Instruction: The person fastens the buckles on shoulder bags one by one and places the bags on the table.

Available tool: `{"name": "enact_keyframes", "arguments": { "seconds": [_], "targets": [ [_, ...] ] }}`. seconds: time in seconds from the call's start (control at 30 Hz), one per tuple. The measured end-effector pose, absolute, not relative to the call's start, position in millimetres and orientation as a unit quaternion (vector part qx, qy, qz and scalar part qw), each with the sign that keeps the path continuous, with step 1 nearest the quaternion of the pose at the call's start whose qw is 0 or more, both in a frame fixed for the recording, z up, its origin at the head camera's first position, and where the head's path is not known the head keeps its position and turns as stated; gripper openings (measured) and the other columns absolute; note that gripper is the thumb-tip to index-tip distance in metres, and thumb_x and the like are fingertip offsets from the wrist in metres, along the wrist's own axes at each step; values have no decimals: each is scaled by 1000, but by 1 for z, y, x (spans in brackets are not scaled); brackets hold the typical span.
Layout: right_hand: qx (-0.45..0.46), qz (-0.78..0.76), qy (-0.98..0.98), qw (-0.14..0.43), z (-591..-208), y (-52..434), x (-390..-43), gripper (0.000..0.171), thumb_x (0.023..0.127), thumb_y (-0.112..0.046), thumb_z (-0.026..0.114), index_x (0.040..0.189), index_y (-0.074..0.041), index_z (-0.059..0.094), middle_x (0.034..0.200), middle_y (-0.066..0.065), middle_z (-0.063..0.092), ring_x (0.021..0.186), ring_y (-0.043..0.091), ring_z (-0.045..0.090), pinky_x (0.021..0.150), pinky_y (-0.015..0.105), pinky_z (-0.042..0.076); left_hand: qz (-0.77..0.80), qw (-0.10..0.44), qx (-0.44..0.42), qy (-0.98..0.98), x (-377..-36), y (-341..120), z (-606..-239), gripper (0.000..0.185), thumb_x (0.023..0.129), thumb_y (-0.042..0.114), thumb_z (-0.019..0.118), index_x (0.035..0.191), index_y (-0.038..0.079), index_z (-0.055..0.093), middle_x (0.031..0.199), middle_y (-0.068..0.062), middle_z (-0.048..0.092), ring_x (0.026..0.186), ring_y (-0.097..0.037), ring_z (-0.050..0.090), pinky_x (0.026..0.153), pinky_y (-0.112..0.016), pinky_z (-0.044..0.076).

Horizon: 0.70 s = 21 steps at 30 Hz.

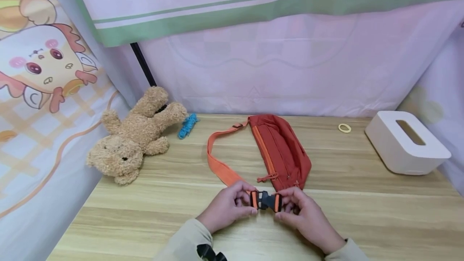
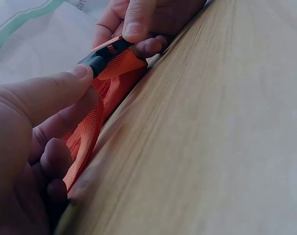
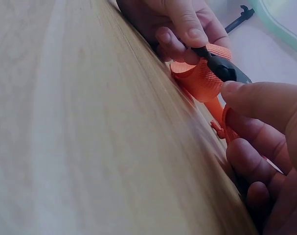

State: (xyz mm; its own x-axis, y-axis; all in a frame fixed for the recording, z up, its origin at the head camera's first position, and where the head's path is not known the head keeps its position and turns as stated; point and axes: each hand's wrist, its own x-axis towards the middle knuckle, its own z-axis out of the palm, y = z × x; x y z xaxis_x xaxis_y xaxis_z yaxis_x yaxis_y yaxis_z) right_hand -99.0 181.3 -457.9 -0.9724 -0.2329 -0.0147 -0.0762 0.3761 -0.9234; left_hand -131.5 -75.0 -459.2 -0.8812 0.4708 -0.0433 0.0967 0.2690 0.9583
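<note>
A red waist bag (image 1: 280, 148) lies on the table, its orange strap (image 1: 221, 168) curving out to the left. Both ends of the strap meet at a black side-release buckle (image 1: 267, 201) above the table's near part. My left hand (image 1: 230, 206) pinches the buckle's left end between thumb and fingers, and my right hand (image 1: 306, 216) pinches its right end. The two halves are in line and meet; whether they are fully locked I cannot tell. In both wrist views the thumbs press on the black buckle (image 3: 221, 67), with orange webbing (image 2: 121, 66) hanging beneath.
A brown teddy bear (image 1: 134, 136) lies at the left beside a bundle of blue cord (image 1: 187, 126). Toward the back right are a pale yellow ring (image 1: 340, 126) and a white tissue box (image 1: 398, 144). Curtains (image 1: 253, 71) hang behind the wooden table (image 1: 380, 212).
</note>
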Motion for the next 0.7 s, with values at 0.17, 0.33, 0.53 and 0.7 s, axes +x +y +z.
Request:
{"name": "enact_keyframes", "arguments": {
  "seconds": [0.17, 0.33, 0.53, 0.7],
  "targets": [
    [-99, -563, 818, 70, -458, 181, -98, 50, 78, -15, 87, 121, -8, 62, 91, 3, 68, 78, 13, 59, 69, 25, 49, 575, 160, 187, 780, -131, -74, -461, 43, 81, 16, 85, 118, 22, 66, 90, 5, 69, 74, -10, 60, 65, -21, 46],
    [-111, -565, 815, 59, -459, 181, -97, 49, 78, -14, 86, 121, -8, 64, 91, 2, 68, 78, 12, 59, 68, 25, 50, 567, 155, 202, 783, -131, -75, -460, 43, 81, 17, 85, 119, 23, 67, 89, 5, 69, 70, -9, 56, 62, -20, 44],
    [-127, -554, 822, 42, -460, 181, -96, 49, 79, -17, 86, 123, -9, 66, 91, 0, 69, 79, 11, 60, 69, 26, 51, 560, 155, 215, 785, -131, -76, -458, 43, 82, 19, 84, 122, 20, 68, 89, 6, 68, 67, -8, 53, 59, -19, 43],
    [-117, -545, 829, 46, -462, 183, -98, 49, 80, -17, 86, 124, -12, 65, 90, -2, 70, 78, 12, 61, 70, 26, 50, 555, 156, 214, 789, -132, -77, -459, 43, 83, 22, 84, 123, 20, 67, 89, 7, 69, 68, -8, 54, 61, -20, 43]
  ]
}}
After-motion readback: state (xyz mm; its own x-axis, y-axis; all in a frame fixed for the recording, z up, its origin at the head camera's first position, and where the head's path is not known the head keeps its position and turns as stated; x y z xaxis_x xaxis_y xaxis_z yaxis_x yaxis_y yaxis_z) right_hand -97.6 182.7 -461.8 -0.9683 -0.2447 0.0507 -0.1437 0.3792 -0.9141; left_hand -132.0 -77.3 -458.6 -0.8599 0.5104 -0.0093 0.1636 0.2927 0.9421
